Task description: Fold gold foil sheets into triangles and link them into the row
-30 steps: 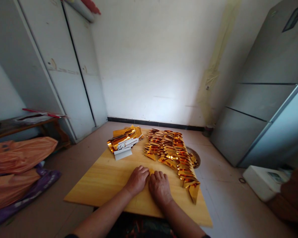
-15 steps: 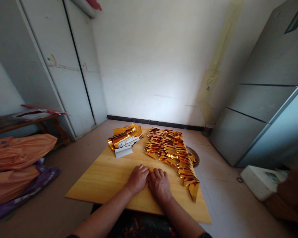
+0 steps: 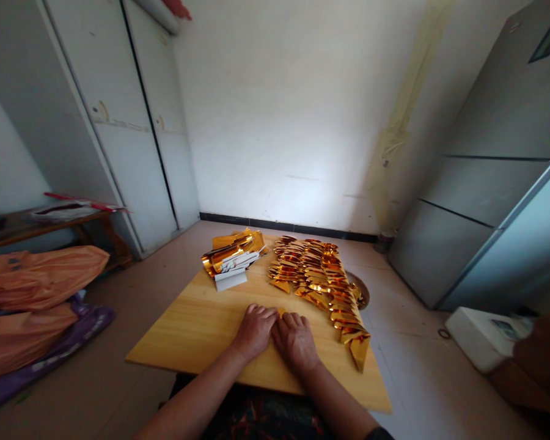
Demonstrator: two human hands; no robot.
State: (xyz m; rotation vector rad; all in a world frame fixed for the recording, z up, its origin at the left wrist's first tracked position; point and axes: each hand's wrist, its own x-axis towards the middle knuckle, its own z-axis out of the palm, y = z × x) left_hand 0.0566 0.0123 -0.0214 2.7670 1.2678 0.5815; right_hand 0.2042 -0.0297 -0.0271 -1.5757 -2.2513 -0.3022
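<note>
My left hand [image 3: 256, 328] and my right hand [image 3: 296, 340] rest side by side on the wooden board [image 3: 187, 330], fingers curled and pressed together. Between the fingertips a small bit of gold foil paper [image 3: 281, 311] shows; the hands cover most of it. To the right of my right hand lie rows of folded gold foil paper pieces [image 3: 309, 266], packed tightly and overlapping. Beyond my left hand is a loose pile of gold foil sheets [image 3: 233, 250], with white-backed folded strips [image 3: 241, 261] on top.
A round basket [image 3: 360, 292] with gold pieces stands past the board's right edge. A grey refrigerator [image 3: 476, 183] and a white box [image 3: 486, 336] are on the right. Orange and purple bags [image 3: 36, 281] lie on the left, near a cabinet [image 3: 119, 134].
The view has shifted slightly, so the scene sits a little further right. Both hands stay together at almost the same spot, still on the foil paper.
</note>
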